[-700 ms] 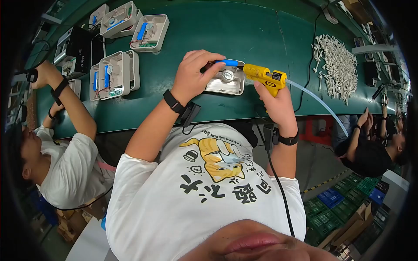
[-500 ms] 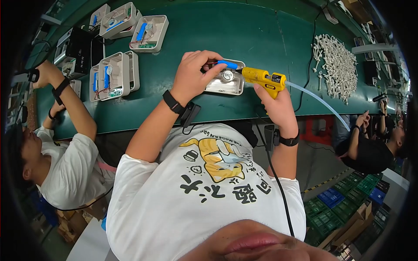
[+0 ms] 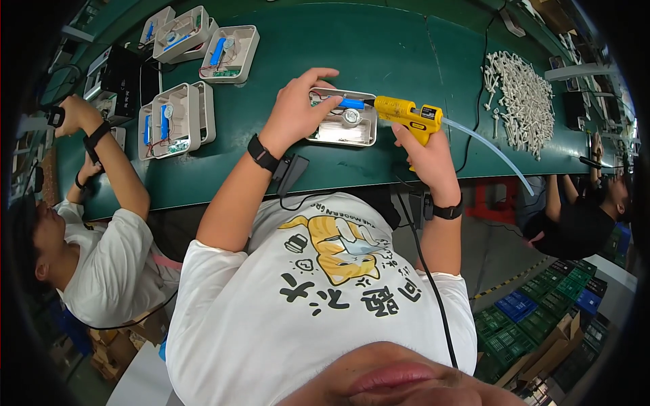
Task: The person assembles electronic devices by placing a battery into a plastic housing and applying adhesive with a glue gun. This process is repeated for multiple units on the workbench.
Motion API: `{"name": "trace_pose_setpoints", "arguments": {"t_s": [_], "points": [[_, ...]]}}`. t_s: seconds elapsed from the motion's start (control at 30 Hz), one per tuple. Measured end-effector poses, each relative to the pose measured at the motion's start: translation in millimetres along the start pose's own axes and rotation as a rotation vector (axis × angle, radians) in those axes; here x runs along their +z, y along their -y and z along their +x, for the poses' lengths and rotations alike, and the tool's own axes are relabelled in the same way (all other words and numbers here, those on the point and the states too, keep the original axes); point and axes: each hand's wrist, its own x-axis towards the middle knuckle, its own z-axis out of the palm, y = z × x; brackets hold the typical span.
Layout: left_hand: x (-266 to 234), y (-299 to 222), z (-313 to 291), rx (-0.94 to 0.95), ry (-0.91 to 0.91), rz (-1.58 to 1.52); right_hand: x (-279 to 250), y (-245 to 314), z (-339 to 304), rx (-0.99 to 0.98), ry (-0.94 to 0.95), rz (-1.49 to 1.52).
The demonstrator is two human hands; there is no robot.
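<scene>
Left hand (image 3: pixel 295 111) over left end of white rectangular open plastic case (image 3: pixel 342 136), thumb at blue cylindrical cell (image 3: pixel 353 104) inside. Silver round disc (image 3: pixel 351 118) just beside cell. Right hand (image 3: pixel 431 160) grips yellow plastic glue gun (image 3: pixel 395 109), dark nozzle (image 3: pixel 370 103) at cell's right end; contact unclear. Translucent stick (image 3: pixel 489 141) extends from gun's rear. Green tabletop (image 3: pixel 379 47) beneath; similar white cases (image 3: pixel 193 139) at left, heap of small white pieces (image 3: pixel 520 105) at right.

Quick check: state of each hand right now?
Left hand: open, thumb at the blue cylinder in the white case.
Right hand: closed around the yellow glue gun.
</scene>
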Motion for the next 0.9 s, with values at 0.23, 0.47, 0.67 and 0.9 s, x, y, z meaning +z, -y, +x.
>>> {"name": "trace_pose_setpoints", "arguments": {"t_s": [0.23, 0.47, 0.67, 0.9], "points": [[-8.0, 6.2, 16.3, -0.117, 0.278, 0.0, 2.4, -10.7, 8.2, -0.101, -0.029, -0.091], [-7.9, 4.7, 7.6, 0.03, 0.198, 0.096, -7.0, -11.3, -12.0, -0.034, 0.004, -0.167], [-9.7, 3.6, 11.1, -0.025, 0.23, 0.06, -1.6, -6.8, -9.9, -0.047, 0.009, -0.044], [-11.2, 6.4, 7.8, 0.002, 0.238, 0.091, 3.4, 3.7, -13.1, -0.059, -0.005, -0.123]]}}
